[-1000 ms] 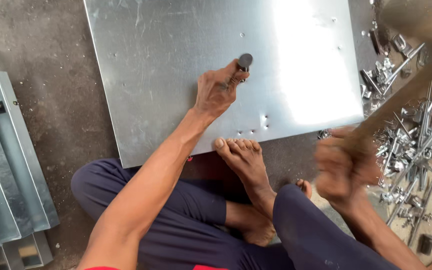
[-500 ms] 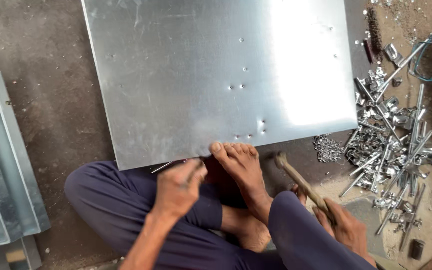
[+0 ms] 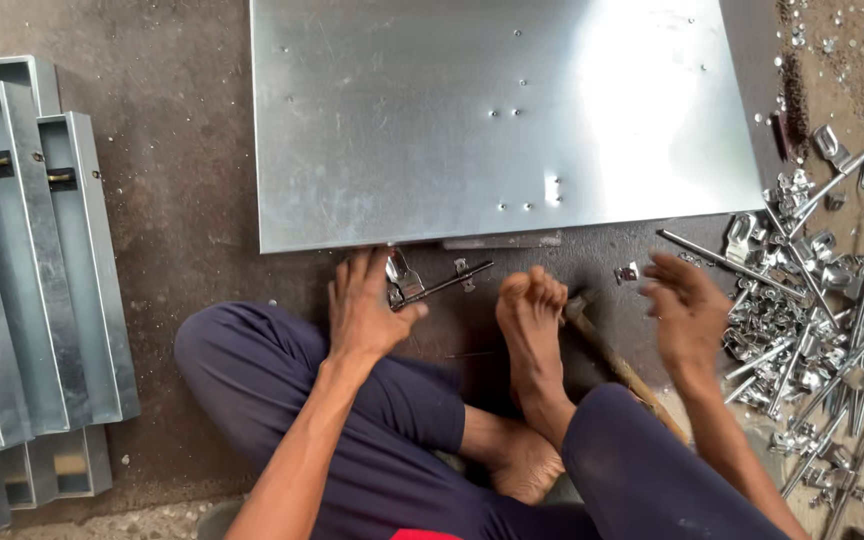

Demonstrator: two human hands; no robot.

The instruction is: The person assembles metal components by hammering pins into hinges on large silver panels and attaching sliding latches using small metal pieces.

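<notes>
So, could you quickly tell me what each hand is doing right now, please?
Left hand: fingers spread on the floor, touching a metal latch bolt, not gripping it.
Right hand: open, blurred, holding nothing, near the pile of metal hardware.

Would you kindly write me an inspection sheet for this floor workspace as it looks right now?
Surface: bare concrete floor, dusty; person sits cross-legged on it.
Job's things: large metal sheet lying flat, small holes punched in it; metal latch piece by its near edge; wooden-handled hammer lying beside the foot.
Clutter: heap of rods and fittings on the right.
Hands: left hand touching the latch piece, grip unclear; right hand open and blurred, holding nothing, next to the heap.
Cables: nothing seen.
Surroundings: stacked metal channels on the left.
</notes>
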